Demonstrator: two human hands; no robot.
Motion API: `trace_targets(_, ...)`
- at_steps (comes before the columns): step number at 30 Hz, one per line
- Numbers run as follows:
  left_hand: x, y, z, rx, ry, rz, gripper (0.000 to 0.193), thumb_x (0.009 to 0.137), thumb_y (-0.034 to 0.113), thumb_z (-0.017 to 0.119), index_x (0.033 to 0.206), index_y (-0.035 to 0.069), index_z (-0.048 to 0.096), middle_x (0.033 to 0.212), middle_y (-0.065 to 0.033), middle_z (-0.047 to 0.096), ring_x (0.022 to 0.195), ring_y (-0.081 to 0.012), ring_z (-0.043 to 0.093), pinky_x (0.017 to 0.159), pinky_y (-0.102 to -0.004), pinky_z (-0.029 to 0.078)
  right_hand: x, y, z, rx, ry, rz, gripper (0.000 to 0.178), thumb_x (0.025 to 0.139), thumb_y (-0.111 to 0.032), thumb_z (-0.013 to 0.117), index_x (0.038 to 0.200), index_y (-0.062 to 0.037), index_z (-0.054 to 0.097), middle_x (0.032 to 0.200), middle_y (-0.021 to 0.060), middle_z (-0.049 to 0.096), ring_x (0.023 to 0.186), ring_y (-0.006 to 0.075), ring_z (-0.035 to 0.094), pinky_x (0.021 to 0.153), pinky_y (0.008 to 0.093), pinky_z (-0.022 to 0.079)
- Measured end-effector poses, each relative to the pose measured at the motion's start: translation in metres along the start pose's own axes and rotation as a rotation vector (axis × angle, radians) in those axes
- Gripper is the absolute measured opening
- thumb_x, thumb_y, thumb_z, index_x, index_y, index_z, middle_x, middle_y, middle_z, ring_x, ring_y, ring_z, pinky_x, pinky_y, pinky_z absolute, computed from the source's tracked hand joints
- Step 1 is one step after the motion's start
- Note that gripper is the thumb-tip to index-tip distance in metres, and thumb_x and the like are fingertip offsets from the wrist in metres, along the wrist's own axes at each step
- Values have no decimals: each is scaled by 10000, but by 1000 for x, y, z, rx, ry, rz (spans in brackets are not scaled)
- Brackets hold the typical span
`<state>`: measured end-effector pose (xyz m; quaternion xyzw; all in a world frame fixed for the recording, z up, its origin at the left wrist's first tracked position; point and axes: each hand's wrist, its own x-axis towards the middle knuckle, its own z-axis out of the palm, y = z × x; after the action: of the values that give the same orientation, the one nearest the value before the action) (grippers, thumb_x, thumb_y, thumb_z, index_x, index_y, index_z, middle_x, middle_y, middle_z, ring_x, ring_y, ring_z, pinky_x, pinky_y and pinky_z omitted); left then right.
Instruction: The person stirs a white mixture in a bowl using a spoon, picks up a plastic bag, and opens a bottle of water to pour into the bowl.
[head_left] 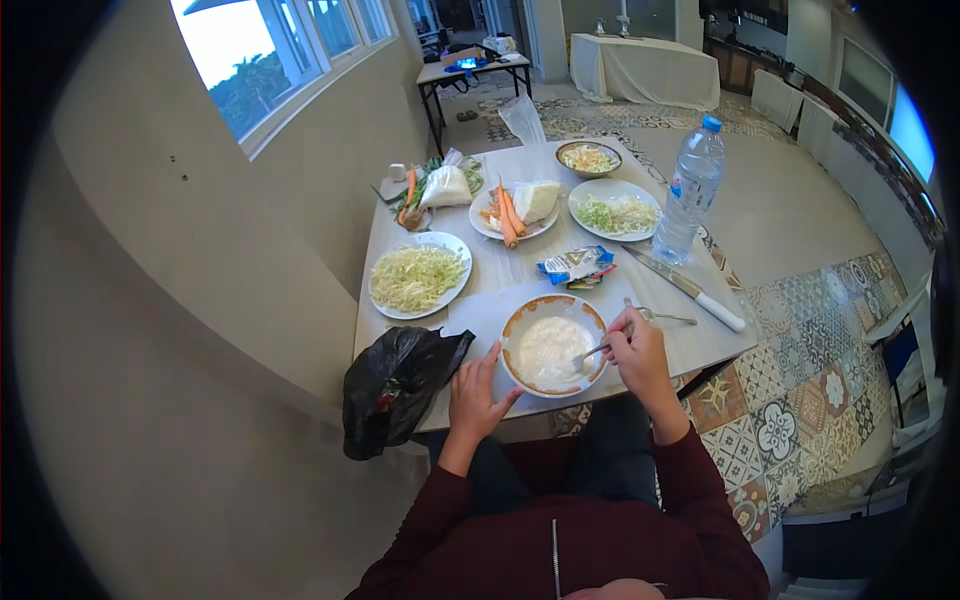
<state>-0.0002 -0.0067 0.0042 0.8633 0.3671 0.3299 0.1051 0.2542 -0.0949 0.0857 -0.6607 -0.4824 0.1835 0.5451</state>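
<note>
Left hand (476, 400), fingers spread, braces the round, white, orange-rimmed bowl (517, 317) at the pale desk's (690, 345) near edge; right hand (640, 358) pinches a silver metal fork (593, 352) in creamy white mixture (545, 345). Stirring, apparently; next probably calls for even strokes.

A daylit window (297, 45) (trees (243, 93) outside), beige wall (140, 170), patterned floor tiles (805, 405), draped table (645, 72) beyond.
</note>
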Motion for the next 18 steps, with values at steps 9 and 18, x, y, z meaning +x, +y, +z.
trace_targets(9, 1, 1, -1, -12, -1, -10, 819, 842, 601, 592, 1461, 103, 394, 1162, -118, 586, 1101, -321, 507, 969, -443, 371, 11, -4, -3, 16, -34, -29, 95, 891, -68, 520, 940, 10, 541, 668, 136, 635, 599, 183, 646, 565, 312, 491)
trace_targets(18, 0, -1, 1, -12, -15, -16, 813, 847, 601, 585, 1459, 101, 395, 1170, -119, 582, 1107, -323, 505, 970, -443, 371, 12, -13, -2, -52, -78, 44, 99, 886, -82, 534, 926, 5, 556, 677, 181, 638, 594, 277, 652, 563, 362, 485)
